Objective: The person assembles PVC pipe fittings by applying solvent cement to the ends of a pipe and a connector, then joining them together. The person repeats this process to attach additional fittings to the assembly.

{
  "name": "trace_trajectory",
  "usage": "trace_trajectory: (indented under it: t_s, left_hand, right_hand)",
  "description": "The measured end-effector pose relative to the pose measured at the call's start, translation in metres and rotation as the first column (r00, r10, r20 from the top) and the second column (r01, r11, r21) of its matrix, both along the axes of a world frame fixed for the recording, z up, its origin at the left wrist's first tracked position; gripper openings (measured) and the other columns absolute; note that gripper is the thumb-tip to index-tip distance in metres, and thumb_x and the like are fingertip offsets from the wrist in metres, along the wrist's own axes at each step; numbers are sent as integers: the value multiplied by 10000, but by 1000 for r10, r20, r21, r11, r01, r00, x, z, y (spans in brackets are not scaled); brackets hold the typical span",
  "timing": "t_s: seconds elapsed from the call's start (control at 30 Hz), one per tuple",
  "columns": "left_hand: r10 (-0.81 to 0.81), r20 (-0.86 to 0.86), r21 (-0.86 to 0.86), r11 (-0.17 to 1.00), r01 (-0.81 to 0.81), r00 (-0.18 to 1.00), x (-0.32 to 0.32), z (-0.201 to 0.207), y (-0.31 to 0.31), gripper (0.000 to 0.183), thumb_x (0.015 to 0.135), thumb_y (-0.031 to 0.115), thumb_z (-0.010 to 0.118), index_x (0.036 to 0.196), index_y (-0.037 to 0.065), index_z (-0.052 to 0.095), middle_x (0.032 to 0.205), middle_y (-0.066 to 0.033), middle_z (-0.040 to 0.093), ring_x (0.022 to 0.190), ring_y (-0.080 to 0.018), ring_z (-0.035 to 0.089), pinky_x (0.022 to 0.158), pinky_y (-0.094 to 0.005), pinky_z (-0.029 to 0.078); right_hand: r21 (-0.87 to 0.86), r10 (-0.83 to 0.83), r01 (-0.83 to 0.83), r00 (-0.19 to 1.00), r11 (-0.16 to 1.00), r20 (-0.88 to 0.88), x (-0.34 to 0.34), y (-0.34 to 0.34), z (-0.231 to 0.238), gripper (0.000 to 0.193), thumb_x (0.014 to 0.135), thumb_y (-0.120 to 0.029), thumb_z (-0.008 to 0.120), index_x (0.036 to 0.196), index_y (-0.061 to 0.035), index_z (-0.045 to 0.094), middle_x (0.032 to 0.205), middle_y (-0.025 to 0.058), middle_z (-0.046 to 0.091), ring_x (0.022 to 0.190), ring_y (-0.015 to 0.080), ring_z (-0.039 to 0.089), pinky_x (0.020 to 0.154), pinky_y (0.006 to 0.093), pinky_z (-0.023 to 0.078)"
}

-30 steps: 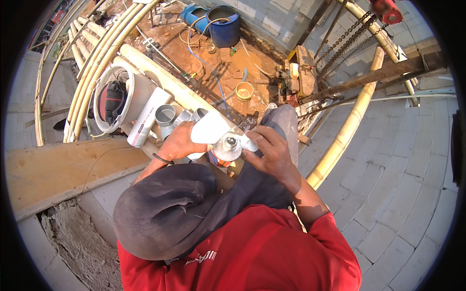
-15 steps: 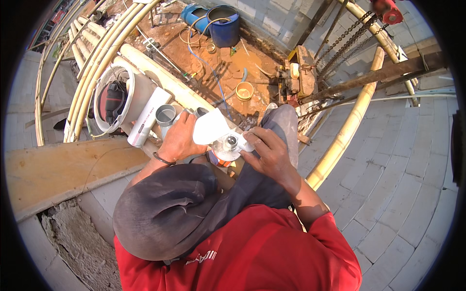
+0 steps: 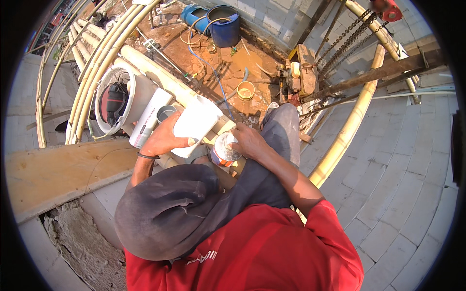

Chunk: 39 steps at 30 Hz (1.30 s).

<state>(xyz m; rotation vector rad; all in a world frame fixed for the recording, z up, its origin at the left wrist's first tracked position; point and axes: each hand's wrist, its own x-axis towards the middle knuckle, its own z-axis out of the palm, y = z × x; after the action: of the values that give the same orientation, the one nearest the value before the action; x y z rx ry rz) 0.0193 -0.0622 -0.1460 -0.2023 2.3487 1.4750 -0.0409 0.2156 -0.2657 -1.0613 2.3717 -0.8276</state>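
The left hand (image 3: 164, 138) closes around the side of a white plastic fitting (image 3: 198, 121), thumb at its near edge, while the right hand (image 3: 249, 142) bends its fingers over the silvery top of a small can (image 3: 224, 151) on a construction site, seen from the head camera; whether those fingers grip anything there cannot be told. The can, with an orange and blue band, stands between the seated worker's dark-trousered legs, just right of and nearer than the fitting. Left of the fitting are a grey pipe socket (image 3: 166, 112) and a white pipe (image 3: 150, 118), then a white bucket (image 3: 139, 99) holding a red-and-black item (image 3: 114, 103). Pale poles (image 3: 104, 60) run along the far left. On the muddy ground beyond sit a yellow bowl (image 3: 245, 90) and a blue drum (image 3: 223, 31); a weathered machine (image 3: 303, 72) stands far right, near hanging chains (image 3: 347, 39).
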Motion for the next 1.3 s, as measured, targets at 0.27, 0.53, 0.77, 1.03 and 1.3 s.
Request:
trace_trajectory:
  t_s: [0.27, 0.53, 0.77, 1.03, 1.3]
  left_hand:
    - [112, -95, 46, 993, -108, 989, 8, 19, -22, 829, 704, 356, 827, 1358, -35, 500, 1234, -119, 605, 1145, -195, 560, 1002, -331, 437]
    - [200, -117, 144, 973, -183, 973, 0, 43, -30, 829, 710, 376, 840, 1336, -51, 503, 1222, -108, 601, 1139, -175, 549, 1003, -322, 433]
    - [270, -109, 129, 958, -256, 957, 14, 45, -44, 887, 681, 453, 864, 1326, -41, 507, 1184, -106, 607, 1106, -177, 561, 976, -310, 445]
    - [362, -126, 259, 911, -322, 923, 25, 35, -50, 886, 687, 441, 853, 1351, -29, 504, 1211, -94, 609, 1122, -171, 570, 971, -318, 460]
    - [441, -84, 463, 811, -357, 893, 32, 7, -42, 885, 707, 398, 855, 1399, -4, 476, 1225, -83, 608, 1131, -161, 570, 979, -321, 460]
  right_hand:
    - [-53, 86, -109, 939, 993, -332, 1, -22, 12, 385, 779, -254, 752, 1040, 15, 668, 1020, 127, 622, 974, 299, 611, 808, 405, 506]
    - [129, 283, -283, 617, 951, -735, 12, -146, -13, 578, 785, -334, 738, 1255, -30, 596, 1069, 138, 651, 1079, 281, 559, 971, 415, 385]
    - [522, 421, -208, 844, 827, -332, -14, -201, -4, 742, 763, -399, 799, 1358, -66, 506, 1210, 195, 621, 1169, 308, 559, 937, 431, 381]
    - [263, 128, -84, 980, 961, -152, -31, -177, 19, 873, 685, -413, 858, 1364, -51, 446, 1164, 224, 616, 1088, 332, 634, 879, 450, 437]
    - [-553, -105, 581, 741, 597, 664, -90, -84, 65, 771, 762, -331, 855, 1353, -45, 450, 1195, 160, 625, 1054, 279, 654, 916, 421, 536]
